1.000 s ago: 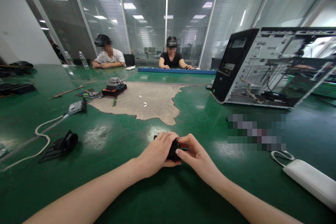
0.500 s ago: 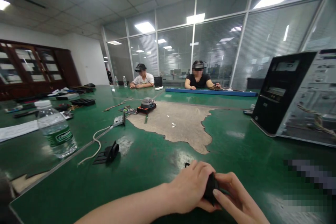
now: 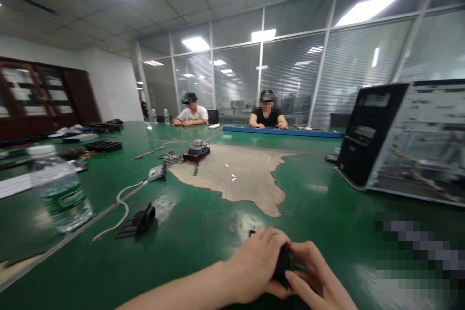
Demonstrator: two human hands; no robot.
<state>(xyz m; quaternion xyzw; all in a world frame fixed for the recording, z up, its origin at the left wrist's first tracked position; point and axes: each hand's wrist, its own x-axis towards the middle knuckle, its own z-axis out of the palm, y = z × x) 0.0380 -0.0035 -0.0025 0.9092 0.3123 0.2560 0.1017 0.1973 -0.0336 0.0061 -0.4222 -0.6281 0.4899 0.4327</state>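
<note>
Near the front edge of the green table, both my hands are closed around a small black plastic part. My left hand wraps over it from the left and covers most of it. From the right, my right hand pinches it between thumb and fingers. A small black tip pokes out beyond the left knuckles. What the part is cannot be made out. To the left lies a black plastic bracket with slats and a round end, beside a pale cable running to a metal plate.
A water bottle stands at left. An opened computer tower is at right, near a pixelated patch. A fan-like component sits by a bare patch in the tabletop. Two people sit beyond, one behind a long blue strip.
The view has turned slightly, so things sit further left. My hands keep their hold on the black part. The far person in black has drawn one hand inward and lowered their head.
</note>
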